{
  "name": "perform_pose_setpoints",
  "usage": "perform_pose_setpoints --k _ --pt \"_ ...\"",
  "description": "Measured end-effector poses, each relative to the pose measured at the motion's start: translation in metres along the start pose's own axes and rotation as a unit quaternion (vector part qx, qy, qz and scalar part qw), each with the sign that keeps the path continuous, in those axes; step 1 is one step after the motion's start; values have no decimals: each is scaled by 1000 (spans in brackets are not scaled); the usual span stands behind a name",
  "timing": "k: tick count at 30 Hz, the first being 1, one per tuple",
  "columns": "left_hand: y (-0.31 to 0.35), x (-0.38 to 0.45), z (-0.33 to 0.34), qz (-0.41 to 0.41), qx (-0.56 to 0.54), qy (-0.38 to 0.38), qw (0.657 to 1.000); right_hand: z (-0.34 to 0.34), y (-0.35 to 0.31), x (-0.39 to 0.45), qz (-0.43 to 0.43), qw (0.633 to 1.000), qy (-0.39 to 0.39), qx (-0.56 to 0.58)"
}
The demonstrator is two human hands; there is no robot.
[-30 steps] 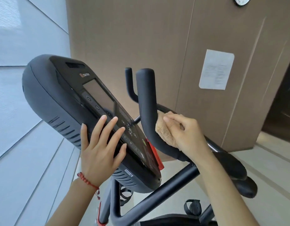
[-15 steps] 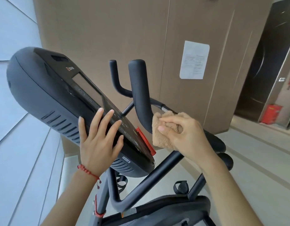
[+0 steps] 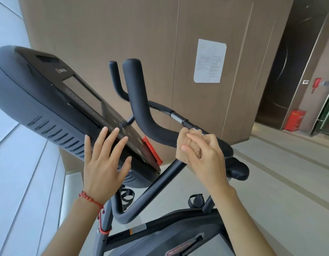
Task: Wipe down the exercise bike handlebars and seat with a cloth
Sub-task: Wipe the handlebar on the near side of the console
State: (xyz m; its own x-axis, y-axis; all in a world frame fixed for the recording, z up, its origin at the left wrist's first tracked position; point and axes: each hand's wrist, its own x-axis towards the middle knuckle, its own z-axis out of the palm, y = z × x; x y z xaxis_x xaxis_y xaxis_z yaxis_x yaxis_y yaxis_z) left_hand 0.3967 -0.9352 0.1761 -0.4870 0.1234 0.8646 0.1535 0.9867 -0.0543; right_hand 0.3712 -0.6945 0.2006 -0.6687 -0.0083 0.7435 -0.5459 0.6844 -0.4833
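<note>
Right hand (image 3: pixel 206 156): fingers and thumb curled around a tan terry cloth (image 3: pixel 188 145), pressing it against the black padded handlebar (image 3: pixel 141 111) at its lower bend.
Cloth: bunched between the palm and the bar, sticking out on the hand's left side, just below the chrome joint (image 3: pixel 176 118).
Left hand (image 3: pixel 104 163): fingers straight and spread, resting flat on the lower edge of the bike's console (image 3: pixel 49 100).
Wrist: red braided bracelet (image 3: pixel 90 199).
</note>
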Motion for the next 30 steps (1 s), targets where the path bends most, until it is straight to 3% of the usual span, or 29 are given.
perform_pose_setpoints --k 3,6,14,19,30 --pt "27 -3 -6 -9 -38 28 999 -20 24 10 95 984 24 146" --pt "62 1 -11 -11 -64 52 997 -44 48 33 106 974 17 198" --pt "151 27 9 -8 -31 -25 999 -44 88 78 59 954 -258 143" --pt "165 33 29 -46 25 -91 994 -64 107 72 -25 941 -302 150" --pt "170 32 38 -56 45 -68 995 -51 119 70 -66 941 -280 179"
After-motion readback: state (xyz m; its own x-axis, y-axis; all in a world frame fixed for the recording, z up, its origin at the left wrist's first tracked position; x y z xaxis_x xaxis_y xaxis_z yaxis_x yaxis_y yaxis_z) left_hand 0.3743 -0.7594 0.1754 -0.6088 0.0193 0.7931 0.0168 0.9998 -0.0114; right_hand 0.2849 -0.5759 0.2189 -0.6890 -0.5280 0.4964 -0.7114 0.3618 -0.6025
